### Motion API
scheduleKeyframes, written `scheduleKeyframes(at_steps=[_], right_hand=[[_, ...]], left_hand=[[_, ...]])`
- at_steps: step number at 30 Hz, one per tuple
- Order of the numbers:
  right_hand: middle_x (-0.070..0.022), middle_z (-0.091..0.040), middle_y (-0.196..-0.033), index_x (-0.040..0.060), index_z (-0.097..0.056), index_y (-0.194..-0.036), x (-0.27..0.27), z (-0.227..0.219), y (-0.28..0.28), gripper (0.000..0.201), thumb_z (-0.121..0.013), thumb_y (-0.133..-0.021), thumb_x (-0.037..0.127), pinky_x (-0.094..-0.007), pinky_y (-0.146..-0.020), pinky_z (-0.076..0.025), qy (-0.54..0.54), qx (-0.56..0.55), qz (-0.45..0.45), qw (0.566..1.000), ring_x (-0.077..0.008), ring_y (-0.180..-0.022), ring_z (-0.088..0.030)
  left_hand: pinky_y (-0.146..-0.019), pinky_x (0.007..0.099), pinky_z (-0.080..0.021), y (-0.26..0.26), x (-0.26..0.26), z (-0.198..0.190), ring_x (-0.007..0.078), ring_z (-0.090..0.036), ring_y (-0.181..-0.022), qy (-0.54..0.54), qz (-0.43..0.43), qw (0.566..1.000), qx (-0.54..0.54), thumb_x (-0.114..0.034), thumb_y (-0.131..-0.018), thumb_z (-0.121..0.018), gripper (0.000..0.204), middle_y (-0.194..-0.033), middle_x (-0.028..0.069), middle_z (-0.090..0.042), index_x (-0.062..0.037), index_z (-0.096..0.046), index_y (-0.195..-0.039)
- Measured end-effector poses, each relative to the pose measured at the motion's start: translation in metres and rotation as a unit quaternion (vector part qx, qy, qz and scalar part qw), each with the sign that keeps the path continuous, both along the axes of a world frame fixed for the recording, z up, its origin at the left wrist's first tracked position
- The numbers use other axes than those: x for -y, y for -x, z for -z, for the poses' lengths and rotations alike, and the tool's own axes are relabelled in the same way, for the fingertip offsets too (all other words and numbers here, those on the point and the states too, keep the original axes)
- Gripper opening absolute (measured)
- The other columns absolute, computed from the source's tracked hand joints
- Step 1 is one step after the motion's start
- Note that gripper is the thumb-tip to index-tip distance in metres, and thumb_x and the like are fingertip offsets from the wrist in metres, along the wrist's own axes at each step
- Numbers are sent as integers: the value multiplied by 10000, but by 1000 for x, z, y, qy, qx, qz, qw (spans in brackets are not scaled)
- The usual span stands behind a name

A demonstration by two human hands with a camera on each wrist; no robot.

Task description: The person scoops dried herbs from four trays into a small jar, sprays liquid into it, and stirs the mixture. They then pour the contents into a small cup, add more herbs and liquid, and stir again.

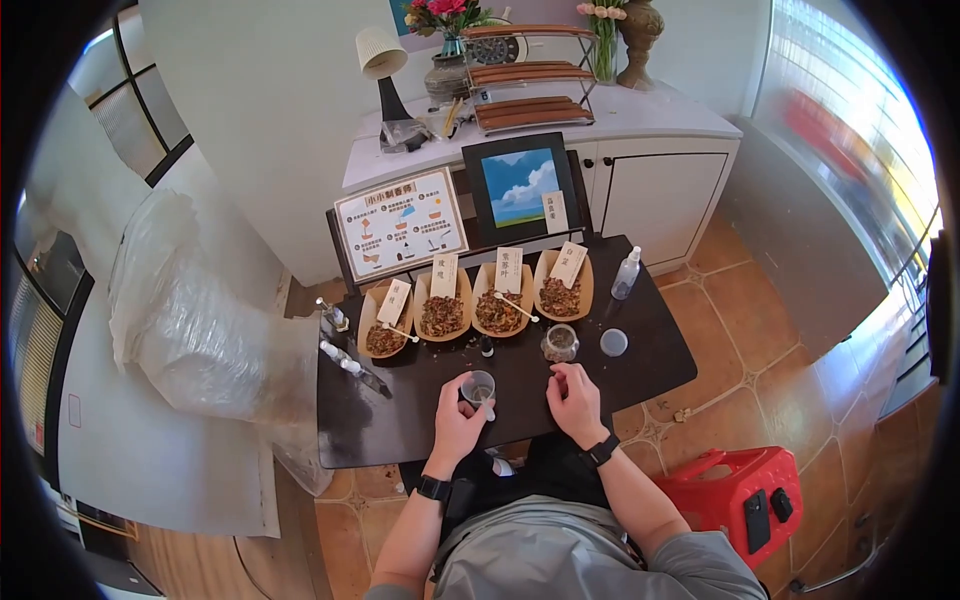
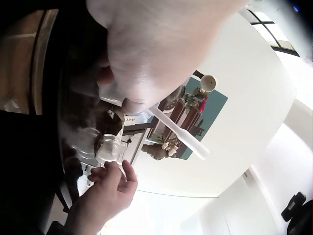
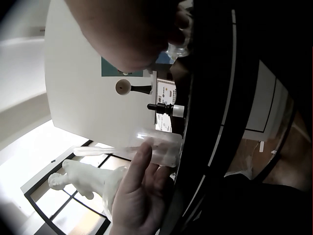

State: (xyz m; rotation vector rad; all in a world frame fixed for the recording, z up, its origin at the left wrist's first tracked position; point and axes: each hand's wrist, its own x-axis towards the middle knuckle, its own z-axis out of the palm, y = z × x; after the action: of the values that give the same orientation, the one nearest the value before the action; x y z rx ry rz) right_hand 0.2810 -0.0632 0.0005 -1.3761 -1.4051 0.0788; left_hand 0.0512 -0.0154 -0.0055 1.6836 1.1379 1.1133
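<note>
My left hand (image 1: 459, 422) grips a clear plastic cup (image 1: 478, 388) low over the near part of the dark table. A white stick with a widened end (image 3: 98, 151) juts from the cup beside the thumb. My right hand (image 1: 577, 404) is by a small glass jar (image 1: 560, 343) with brown bits in it, its fingers loosely bent. In the left wrist view, the right hand's fingertips (image 2: 128, 165) come right up to the glass. A small dark dropper bottle (image 1: 487, 345) stands beyond the cup.
Several paper trays (image 1: 443, 318) of dried flakes, with labels, line the table's back. A round translucent lid (image 1: 614, 342) lies right of the jar, near a spray bottle (image 1: 626, 273). Small bottles (image 1: 340, 357) are at the left. A red stool (image 1: 735, 500) stands at the right.
</note>
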Motion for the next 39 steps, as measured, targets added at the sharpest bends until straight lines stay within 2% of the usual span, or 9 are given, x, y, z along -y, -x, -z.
scheduleKeyframes(at_steps=[6,10,17,20,23,27,31,33,39], right_hand=[[-134,-643,-882,28,-645,-1119,2,-3,-1,241,-684,-887,-22,-389,-652,-554,29,28,-5,999,-314,-747,-675],[-134,-645,-882,28,-643,-1120,1,-2,-2,243,-683,-885,-21,-394,-658,-554,22,32,-9,999,-319,-759,-676],[-135,-643,-876,21,-643,-1113,2,-5,-1,244,-687,-878,-20,-402,-675,-555,21,39,-7,999,-320,-769,-677],[-135,-645,-872,21,-644,-1108,1,-3,-1,238,-687,-877,-20,-402,-678,-556,25,41,-6,999,-321,-772,-678],[-134,-649,-871,22,-647,-1102,1,-1,-1,230,-683,-879,-22,-403,-679,-558,29,45,-4,999,-322,-774,-680],[-137,-661,-879,22,-652,-1093,0,-2,0,218,-676,-881,-24,-403,-685,-563,33,44,-3,998,-324,-784,-685],[-122,-665,-879,25,-659,-1099,-1,-1,0,217,-679,-887,-17,-385,-672,-560,30,62,-4,998,-295,-759,-683],[-92,-658,-871,33,-668,-1139,-5,-5,1,242,-707,-903,3,-337,-623,-533,36,30,-17,999,-222,-675,-650],[-86,-672,-866,54,-684,-1208,-51,-52,15,284,-737,-932,92,-360,-629,-533,49,20,-96,994,-243,-663,-648]], left_hand=[[-587,240,-491,-6,-21,-5,59,-538,-634,32,9,999,-37,-69,-865,-848,648,-1312,96,-625,-31,-538,-1434],[-585,227,-487,-9,-25,-5,49,-539,-648,25,18,997,-67,-51,-855,-848,738,-1305,78,-647,-35,-483,-1496],[-599,237,-502,10,-17,-5,72,-568,-661,56,40,997,-23,-77,-884,-819,696,-1390,109,-588,-33,-481,-1492],[-550,234,-494,19,-18,-8,66,-590,-632,63,30,997,38,-43,-917,-775,573,-1261,90,-656,-37,-529,-1434],[-491,234,-467,31,-27,-10,62,-604,-565,113,-17,993,2,-60,-961,-732,298,-868,29,-719,-30,-647,-1245],[-488,220,-447,32,-36,-4,55,-594,-584,127,-51,990,41,-96,-1018,-680,142,-964,46,-755,-19,-687,-1137],[-514,226,-467,29,-34,9,49,-595,-603,88,-59,993,52,-91,-1014,-684,132,-964,47,-765,-13,-700,-1119],[-552,229,-486,30,-34,17,42,-598,-627,6,-60,998,-12,-86,-1011,-687,118,-931,44,-773,-7,-715,-1094],[-594,231,-490,29,-32,14,42,-598,-643,-31,-67,997,-27,-65,-992,-695,118,-878,43,-768,4,-720,-1084]])
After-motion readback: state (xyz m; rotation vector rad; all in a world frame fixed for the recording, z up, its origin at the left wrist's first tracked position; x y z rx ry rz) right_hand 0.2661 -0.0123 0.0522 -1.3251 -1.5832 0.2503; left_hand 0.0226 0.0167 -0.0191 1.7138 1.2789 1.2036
